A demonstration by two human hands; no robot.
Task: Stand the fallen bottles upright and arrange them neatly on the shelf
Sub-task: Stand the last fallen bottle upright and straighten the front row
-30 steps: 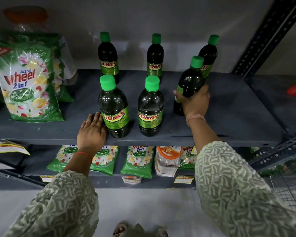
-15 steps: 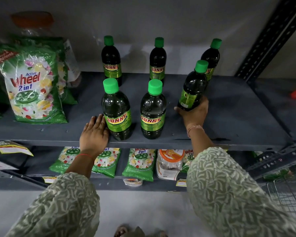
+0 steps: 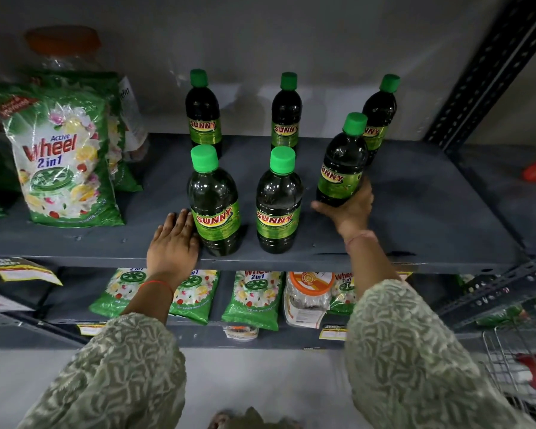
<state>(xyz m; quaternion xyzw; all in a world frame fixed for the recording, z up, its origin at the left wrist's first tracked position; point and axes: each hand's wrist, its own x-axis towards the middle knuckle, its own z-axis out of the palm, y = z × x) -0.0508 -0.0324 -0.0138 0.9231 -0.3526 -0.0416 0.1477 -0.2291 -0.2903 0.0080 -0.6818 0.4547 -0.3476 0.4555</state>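
Note:
Several dark Sunny bottles with green caps stand on the grey shelf (image 3: 415, 212). Three line the back: left (image 3: 203, 116), middle (image 3: 286, 117), right (image 3: 381, 109). Two stand upright in front: left (image 3: 214, 202) and middle (image 3: 278, 202). My right hand (image 3: 351, 209) grips the base of a further bottle (image 3: 342, 164), which is raised off the shelf and tilted slightly right, in front of the back right one. My left hand (image 3: 174, 243) lies flat on the shelf's front edge, fingers touching the front left bottle's base.
A green Wheel detergent bag (image 3: 64, 156) stands on the shelf's left, with more bags and a jar behind. The lower shelf holds Wheel packets (image 3: 254, 298) and a plastic jar (image 3: 308, 294). A slotted upright (image 3: 489, 69) bounds the right. A wire basket (image 3: 520, 366) sits lower right.
My right hand has turned the bottle so its Sunny label faces me and lifted it slightly off the shelf. My left hand has stayed flat on the shelf edge.

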